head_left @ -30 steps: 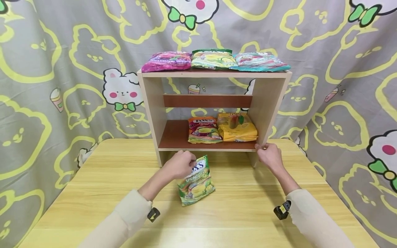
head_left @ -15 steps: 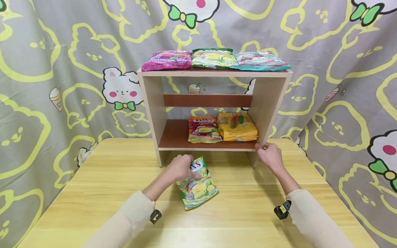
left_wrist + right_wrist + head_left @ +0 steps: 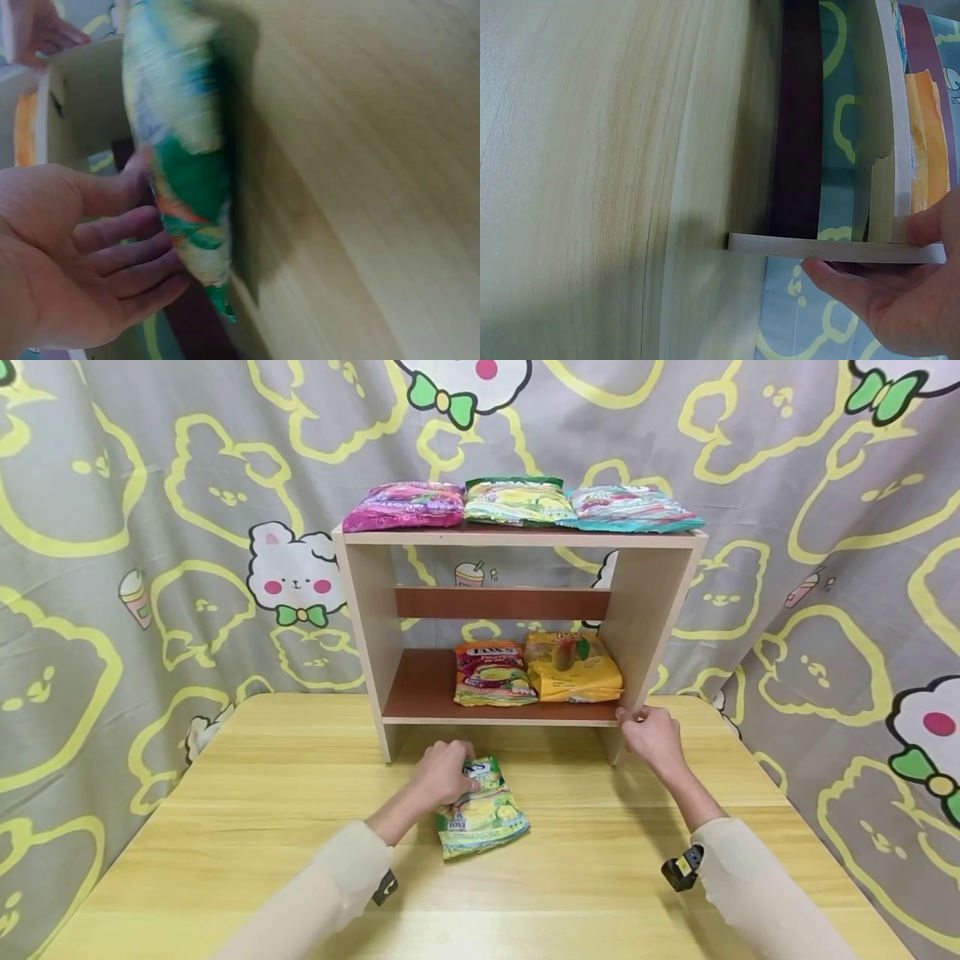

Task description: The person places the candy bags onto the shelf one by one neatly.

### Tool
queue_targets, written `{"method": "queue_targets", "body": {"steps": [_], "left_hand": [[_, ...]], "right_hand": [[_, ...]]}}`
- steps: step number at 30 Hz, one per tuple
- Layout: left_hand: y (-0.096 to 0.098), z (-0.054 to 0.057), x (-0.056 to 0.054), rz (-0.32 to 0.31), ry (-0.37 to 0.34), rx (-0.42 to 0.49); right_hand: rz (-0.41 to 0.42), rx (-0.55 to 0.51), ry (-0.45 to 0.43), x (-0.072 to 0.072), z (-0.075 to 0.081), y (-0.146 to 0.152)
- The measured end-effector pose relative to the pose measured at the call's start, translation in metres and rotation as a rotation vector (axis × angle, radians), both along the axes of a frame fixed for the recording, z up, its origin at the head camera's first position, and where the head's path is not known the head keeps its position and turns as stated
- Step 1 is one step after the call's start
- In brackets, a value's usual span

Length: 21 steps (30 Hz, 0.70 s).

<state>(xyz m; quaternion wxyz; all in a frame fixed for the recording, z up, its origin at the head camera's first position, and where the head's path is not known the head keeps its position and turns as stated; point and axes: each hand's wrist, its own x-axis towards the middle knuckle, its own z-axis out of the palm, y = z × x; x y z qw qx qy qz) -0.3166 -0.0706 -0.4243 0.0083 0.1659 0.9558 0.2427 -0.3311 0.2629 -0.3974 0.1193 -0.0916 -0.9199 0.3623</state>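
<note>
Below the shelf's front, a green and yellow bag of Fox's candy lies tilted at the table. My left hand holds its upper left edge between thumb and fingers; the left wrist view has the bag side-on, very near the wood. With my right hand I grip the lower front edge of the small wooden shelf's right side panel. In the right wrist view, thumb and fingers lie on either side of that panel.
On the lower board sit a red Fox's bag and a yellow mango bag. Along the top lie a magenta bag, a green-yellow bag and a teal bag. A patterned curtain surrounds the wooden table.
My left hand has lowered slightly and shifted its hold on the green candy bag, which now lies flatter and lower. The right hand stays at the side panel.
</note>
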Motion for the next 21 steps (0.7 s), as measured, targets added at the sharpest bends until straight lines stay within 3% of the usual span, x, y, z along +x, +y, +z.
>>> {"method": "queue_targets", "body": {"steps": [5, 10, 15, 21], "left_hand": [[0.002, -0.005, -0.001, -0.008, 0.011, -0.026], [0.003, -0.002, 0.004, -0.033, -0.01, -0.064], [0.009, 0.011, 0.016, -0.058, -0.074, -0.112], [0.021, 0.018, 0.039, -0.106, -0.08, -0.293]], "right_hand": [[0.004, 0.001, 0.003, 0.0, 0.0, 0.0], [0.006, 0.004, 0.005, 0.0, 0.001, 0.0], [0.003, 0.006, 0.006, 0.0, 0.001, 0.0], [-0.004, 0.006, 0.013, 0.0, 0.0, -0.001]]}}
